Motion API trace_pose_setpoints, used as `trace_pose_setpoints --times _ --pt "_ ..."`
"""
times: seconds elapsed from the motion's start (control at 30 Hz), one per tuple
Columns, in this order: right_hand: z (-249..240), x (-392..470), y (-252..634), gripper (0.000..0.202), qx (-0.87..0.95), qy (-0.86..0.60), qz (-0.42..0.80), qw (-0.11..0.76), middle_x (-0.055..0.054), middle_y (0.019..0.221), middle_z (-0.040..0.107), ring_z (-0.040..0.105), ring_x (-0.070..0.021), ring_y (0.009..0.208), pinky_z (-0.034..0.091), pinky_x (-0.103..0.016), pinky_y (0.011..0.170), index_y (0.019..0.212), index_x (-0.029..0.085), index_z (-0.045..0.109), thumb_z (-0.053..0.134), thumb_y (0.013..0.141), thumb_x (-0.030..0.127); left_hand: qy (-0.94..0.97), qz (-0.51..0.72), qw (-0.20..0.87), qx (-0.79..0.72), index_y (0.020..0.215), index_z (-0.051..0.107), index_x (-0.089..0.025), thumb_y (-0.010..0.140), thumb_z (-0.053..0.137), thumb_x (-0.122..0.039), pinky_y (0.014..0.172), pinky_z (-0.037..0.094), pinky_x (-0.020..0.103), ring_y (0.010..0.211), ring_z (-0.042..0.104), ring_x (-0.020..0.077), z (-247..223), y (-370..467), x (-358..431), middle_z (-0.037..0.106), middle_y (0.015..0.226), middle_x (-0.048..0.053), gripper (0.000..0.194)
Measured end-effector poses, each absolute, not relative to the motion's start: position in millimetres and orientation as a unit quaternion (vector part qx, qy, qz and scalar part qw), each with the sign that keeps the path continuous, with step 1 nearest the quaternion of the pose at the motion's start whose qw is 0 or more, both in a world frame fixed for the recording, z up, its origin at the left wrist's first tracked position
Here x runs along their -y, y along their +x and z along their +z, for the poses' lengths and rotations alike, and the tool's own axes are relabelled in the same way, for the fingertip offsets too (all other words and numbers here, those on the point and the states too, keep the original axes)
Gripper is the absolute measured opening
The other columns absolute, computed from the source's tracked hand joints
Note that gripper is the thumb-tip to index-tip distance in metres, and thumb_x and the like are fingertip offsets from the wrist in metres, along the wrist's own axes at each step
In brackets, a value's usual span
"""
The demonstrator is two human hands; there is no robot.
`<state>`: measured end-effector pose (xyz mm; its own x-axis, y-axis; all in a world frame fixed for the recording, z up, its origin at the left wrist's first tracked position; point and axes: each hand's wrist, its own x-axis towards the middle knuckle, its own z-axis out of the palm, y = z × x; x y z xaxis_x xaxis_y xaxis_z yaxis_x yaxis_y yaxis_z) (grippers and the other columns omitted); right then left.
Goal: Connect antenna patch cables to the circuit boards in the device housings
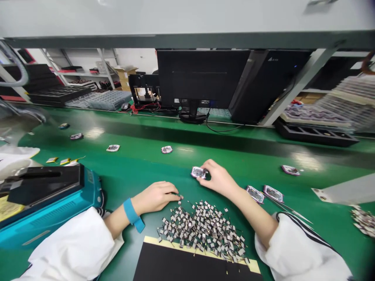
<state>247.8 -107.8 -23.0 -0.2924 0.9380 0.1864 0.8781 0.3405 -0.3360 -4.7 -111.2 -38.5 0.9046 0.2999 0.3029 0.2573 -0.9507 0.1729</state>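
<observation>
Black rectangular sheet lies near; right hand pinches purple-edged rounded device, best kept level; left hand, beside small grey square parts, has an unclear grip.

We look from a single camera on the person's head, facing forward and tilted down across the green bench. We sit close above the left hand, low and left of the frame's centre, and the right hand, low and right of it; farther off, the monitor stands upper centre, below a pale panel spanning the top edge.
</observation>
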Motion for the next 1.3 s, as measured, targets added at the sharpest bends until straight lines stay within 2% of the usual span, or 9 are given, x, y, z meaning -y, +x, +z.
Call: trace_pose_setpoints --times 0.17,0.3,0.43,0.5,0.6,0.77,0.97,1.2,1.3 --pt "-38 115 228 0.027 0.831 -0.514 0.130 0.166 -0.006 0.093 0.051 0.053 -0.0170 0.082 0.045 -0.030 0.074 0.093 0.014 0.056 0.057 0.072 0.031 0.965 0.177 0.131 -0.142 0.101 0.055 -0.017 0.079 0.037 -0.007 0.085 0.043 0.028 0.094 0.052 0.0147 -37 -4 112 0.060 0.099 0.005 0.030" --pt "-50 112 232 0.035 0.817 -0.503 0.178 0.218 -0.005 0.095 0.051 0.053 -0.0154 0.085 0.045 -0.028 0.077 0.101 0.016 0.055 0.059 0.073 0.034 0.972 0.149 0.122 -0.137 0.095 0.058 -0.018 0.084 0.043 -0.021 0.083 0.042 0.028 0.091 0.052 0.0152 -37 -2 111 0.059 0.094 0.005 0.019" --pt "-56 110 227 0.040 0.801 -0.515 0.191 0.238 -0.004 0.089 0.051 0.053 -0.0156 0.081 0.046 -0.029 0.074 0.102 0.016 0.056 0.064 0.069 0.037 0.969 0.150 0.084 -0.175 0.090 0.059 -0.017 0.082 0.046 -0.036 0.069 0.044 0.025 0.075 0.053 0.0138 -40 0 110 0.058 0.080 0.004 0.024" --pt "-58 110 224 0.042 0.796 -0.523 0.190 0.240 -0.004 0.086 0.052 0.053 -0.0158 0.078 0.046 -0.029 0.072 0.101 0.015 0.057 0.065 0.067 0.038 0.962 0.160 0.077 -0.208 0.084 0.060 -0.016 0.083 0.046 -0.035 0.064 0.044 0.024 0.070 0.052 0.0130 -43 0 109 0.057 0.074 0.003 0.024" --pt "-57 110 221 0.044 0.796 -0.521 0.192 0.242 -0.004 0.086 0.053 0.053 -0.0162 0.078 0.045 -0.029 0.072 0.102 0.016 0.057 0.065 0.066 0.040 0.945 0.183 0.095 -0.256 0.083 0.060 -0.016 0.085 0.044 -0.026 0.067 0.045 0.024 0.072 0.054 0.0125 -46 -1 107 0.060 0.077 0.002 0.019" --pt "-55 108 224 0.024 0.793 -0.506 0.213 0.265 -0.003 0.080 0.055 0.051 -0.0116 0.066 0.043 -0.024 0.063 0.097 0.019 0.060 0.047 0.082 0.034 0.905 0.228 0.123 -0.336 0.099 0.057 -0.015 0.084 0.046 -0.022 0.070 0.048 0.024 0.077 0.058 0.0128 -49 -9 104 0.063 0.087 0.004 0.020" --pt "-57 106 224 0.018 0.782 -0.513 0.219 0.277 -0.003 0.078 0.057 0.051 -0.0112 0.065 0.041 -0.023 0.061 0.086 0.017 0.061 0.046 0.083 0.026 0.913 0.232 0.095 -0.323 0.097 0.059 -0.015 0.084 0.045 -0.022 0.070 0.050 0.026 0.078 0.059 0.0141 -48 -10 104 0.065 0.086 0.005 0.021" --pt "-55 108 225 0.019 0.787 -0.507 0.221 0.274 -0.003 0.081 0.057 0.052 -0.0113 0.068 0.041 -0.023 0.063 0.088 0.018 0.060 0.044 0.084 0.027 0.925 0.217 0.075 -0.302 0.096 0.060 -0.015 0.084 0.044 -0.019 0.070 0.051 0.027 0.079 0.059 0.0146 -45 -9 106 0.064 0.086 0.005 0.020" --pt "-53 109 226 0.021 0.794 -0.500 0.216 0.268 -0.003 0.083 0.057 0.052 -0.0117 0.070 0.042 -0.024 0.064 0.094 0.018 0.058 0.045 0.084 0.030 0.916 0.231 0.092 -0.313 0.092 0.061 -0.016 0.084 0.045 -0.018 0.068 0.050 0.025 0.076 0.059 0.0131 -42 -7 106 0.063 0.083 0.004 0.019"
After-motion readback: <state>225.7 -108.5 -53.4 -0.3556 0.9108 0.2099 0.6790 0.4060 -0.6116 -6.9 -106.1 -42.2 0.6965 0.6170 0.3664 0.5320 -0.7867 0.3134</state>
